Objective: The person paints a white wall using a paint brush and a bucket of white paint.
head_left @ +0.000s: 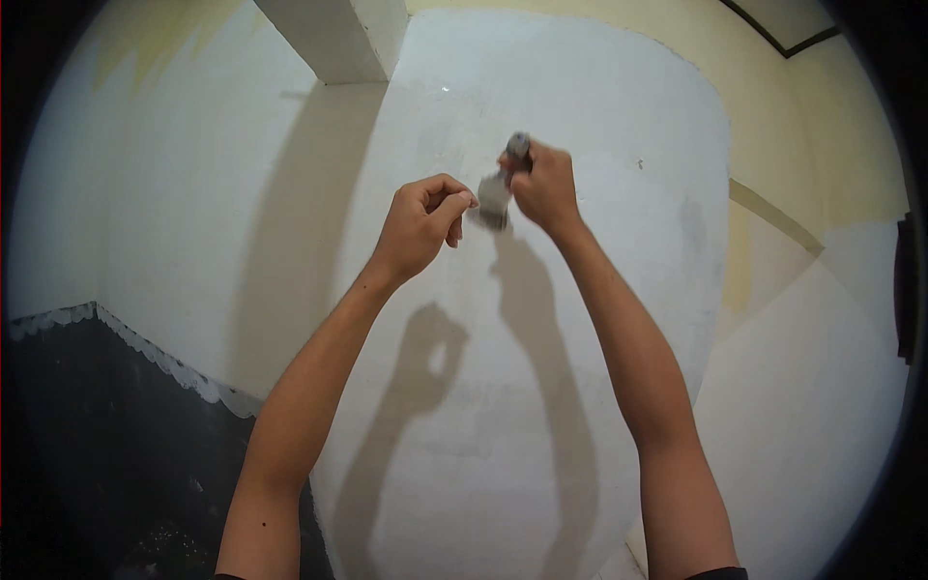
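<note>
In the upper middle, my right hand [546,188] is wrapped round the dark handle of a paintbrush [493,201]. The handle's end points up, and the bristles, whitish with a dark tip and slightly blurred, hang downward. Just left of the bristles is my left hand [422,220], its thumb and forefinger pinched together. Whatever sits in that pinch, if anything, is too small to make out. Behind both hands stands a wall [638,290] with uneven white paint and a few grey patches, where the shadows of my arms fall.
A boxed beam [338,39] juts out at the top. Yellowish wall [764,126] borders the white paint at upper right. A dark surface [106,445] with a ragged white edge fills the lower left. Something dark [906,290] stands at the far right edge.
</note>
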Motion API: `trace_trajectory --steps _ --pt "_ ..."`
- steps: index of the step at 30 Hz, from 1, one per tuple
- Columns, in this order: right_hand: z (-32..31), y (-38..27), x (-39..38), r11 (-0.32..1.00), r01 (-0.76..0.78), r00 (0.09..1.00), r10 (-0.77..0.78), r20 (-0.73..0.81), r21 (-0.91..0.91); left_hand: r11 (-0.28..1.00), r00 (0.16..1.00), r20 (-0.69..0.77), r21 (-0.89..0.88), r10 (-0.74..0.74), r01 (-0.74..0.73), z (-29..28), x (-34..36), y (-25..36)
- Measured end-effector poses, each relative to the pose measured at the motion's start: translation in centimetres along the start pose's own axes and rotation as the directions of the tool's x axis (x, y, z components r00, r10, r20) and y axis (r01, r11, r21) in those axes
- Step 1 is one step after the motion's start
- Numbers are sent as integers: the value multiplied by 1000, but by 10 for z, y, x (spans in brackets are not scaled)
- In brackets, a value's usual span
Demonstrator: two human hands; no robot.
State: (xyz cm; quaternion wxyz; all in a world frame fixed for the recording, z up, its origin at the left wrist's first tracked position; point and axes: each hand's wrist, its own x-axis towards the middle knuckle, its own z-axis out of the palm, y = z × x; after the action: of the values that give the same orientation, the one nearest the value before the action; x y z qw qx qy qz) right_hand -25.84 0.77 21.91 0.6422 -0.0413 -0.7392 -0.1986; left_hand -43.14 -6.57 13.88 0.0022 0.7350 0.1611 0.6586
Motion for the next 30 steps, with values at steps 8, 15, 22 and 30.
trace_trajectory --steps 8,15,22,30 --pt "3 10 -26 931 364 920 -366 -143 -43 1000 999 -38 15 4 -3 3 -18 7" --pt "22 -16 -269 965 245 957 -226 181 -90 938 955 -195 -310 -223 156 48 -153 -1" --pt "3 -100 -420 965 -154 973 110 205 214 801 812 -266 -482 -519 354 140 -260 -8" --pt "-56 -183 -528 -194 -537 -178 977 115 821 594 557 -218 -398 -802 699 250 -412 -25"
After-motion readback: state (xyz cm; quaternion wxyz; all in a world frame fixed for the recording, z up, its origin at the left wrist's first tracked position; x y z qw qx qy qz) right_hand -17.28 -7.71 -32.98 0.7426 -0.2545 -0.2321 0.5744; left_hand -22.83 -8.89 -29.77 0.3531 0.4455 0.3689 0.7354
